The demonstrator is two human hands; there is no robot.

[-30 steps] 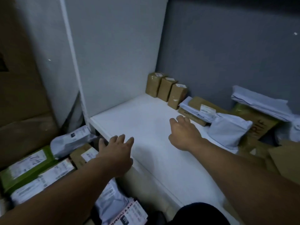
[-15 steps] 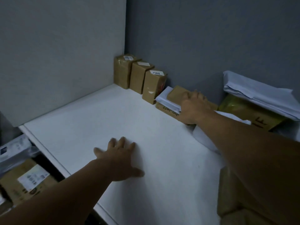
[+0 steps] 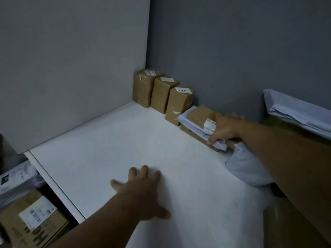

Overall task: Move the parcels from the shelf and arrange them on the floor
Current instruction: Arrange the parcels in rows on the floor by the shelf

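Parcels at the far left lie below the shelf edge, apparently on the floor: a cardboard box (image 3: 34,221) with a printed label and, behind it, a grey mailer bag (image 3: 16,178).

My left hand (image 3: 141,196) lies flat on the shelf (image 3: 125,140), fingers straight and spread, holding nothing. I read that as a brace, taking my weight while the other arm reaches deep.

Three upright brown parcels (image 3: 163,93) stand side by side in the back corner, touching one another, the first against the side panel. Stood on end like that they stay put and show their labels.

Just beside them is a low stack: a small brown parcel (image 3: 200,113) on a white mailer (image 3: 191,122) on a flat brown box (image 3: 189,130). My right hand (image 3: 225,127) grips here, fingers curled over the small brown parcel and thumb hooked at the mailer's front edge. I judge this pinches the top two together for one lift. How far the fingers wrap behind, I cannot tell.

Under that forearm lies a soft pale bag (image 3: 245,169); at the far right a folded pale mailer (image 3: 295,110) rests on something darker.

The shelf is smooth, white and matt, so a parcel should slide easily. The side panel (image 3: 71,68) is light grey, the back wall (image 3: 232,51) darker, and the light is dim.
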